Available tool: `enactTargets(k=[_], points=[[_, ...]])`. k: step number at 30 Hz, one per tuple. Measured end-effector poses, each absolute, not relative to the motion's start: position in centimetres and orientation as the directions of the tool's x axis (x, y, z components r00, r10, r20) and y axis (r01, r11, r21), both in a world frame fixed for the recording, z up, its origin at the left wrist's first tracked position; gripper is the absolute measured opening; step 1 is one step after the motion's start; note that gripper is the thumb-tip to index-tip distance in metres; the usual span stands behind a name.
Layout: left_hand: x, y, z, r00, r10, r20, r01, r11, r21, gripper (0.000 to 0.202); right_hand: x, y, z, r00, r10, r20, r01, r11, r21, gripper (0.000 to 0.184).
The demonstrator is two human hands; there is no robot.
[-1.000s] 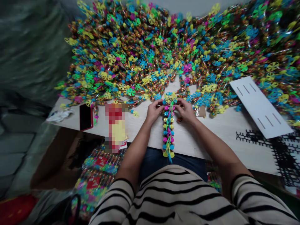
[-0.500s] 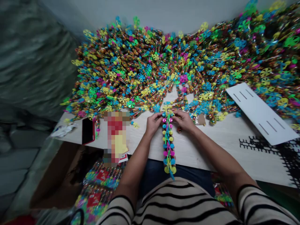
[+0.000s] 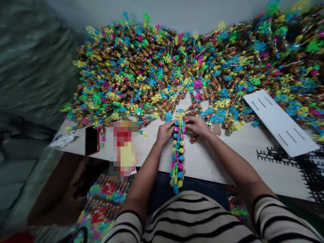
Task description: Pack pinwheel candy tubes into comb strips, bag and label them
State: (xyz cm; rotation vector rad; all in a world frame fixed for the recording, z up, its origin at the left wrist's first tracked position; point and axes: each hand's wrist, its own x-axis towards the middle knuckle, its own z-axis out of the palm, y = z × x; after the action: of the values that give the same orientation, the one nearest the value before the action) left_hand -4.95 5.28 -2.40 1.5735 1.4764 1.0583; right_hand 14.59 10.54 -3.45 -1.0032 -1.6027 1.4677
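A long double row of small candy-filled toys [image 3: 178, 152] with round yellow, blue and pink caps and green and blue stems runs down the middle toward my body. Its near end hangs past the table edge. My left hand [image 3: 165, 133] is closed on the left side of the row's far end, thumb and fingers pinched. On the other side, my right hand [image 3: 199, 127] pinches the same far end. My fingertips partly hide what lies between them. A loose candy tube [image 3: 193, 138] lies just below my right hand.
A big heap of candy toys with fan tops [image 3: 141, 74] covers the back of the table [image 3: 215, 162]. A white slotted board [image 3: 280, 121] leans on it at right, near black toothed strips [image 3: 307, 172]. At left are a phone [image 3: 91, 140] and crumpled plastic [image 3: 64, 139]. Filled packs [image 3: 101, 206] sit below.
The near end of the toy row has swung slightly left. Both hands keep hold of the far end, and the view has shifted a little.
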Motion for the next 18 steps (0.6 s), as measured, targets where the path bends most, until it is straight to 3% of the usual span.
enactTargets(k=[5,12,16,18], points=[[-5.2,5.2,-2.4,0.011,0.994,0.113,0.432,-0.106,0.895,0.033,14.9,10.7,-2.8,-0.561,0.825,-0.066,0.011,-0.072,-0.997,0.038],[-4.6,5.2,-2.5,0.000,0.995,0.100,0.429,-0.090,0.899,0.034,14.6,10.0,-2.9,-0.431,0.898,0.094,0.173,0.184,-0.968,0.022],[-6.5,5.3,-1.7,0.107,0.992,0.071,0.434,-0.111,0.894,0.039,16.4,11.8,-2.9,-0.578,0.815,-0.033,0.179,0.088,-0.980,0.033],[-7.9,6.2,-1.0,0.108,0.992,0.066,0.477,-0.110,0.872,0.038,17.7,13.8,-2.8,-0.561,0.823,-0.084,0.240,0.065,-0.969,0.034]])
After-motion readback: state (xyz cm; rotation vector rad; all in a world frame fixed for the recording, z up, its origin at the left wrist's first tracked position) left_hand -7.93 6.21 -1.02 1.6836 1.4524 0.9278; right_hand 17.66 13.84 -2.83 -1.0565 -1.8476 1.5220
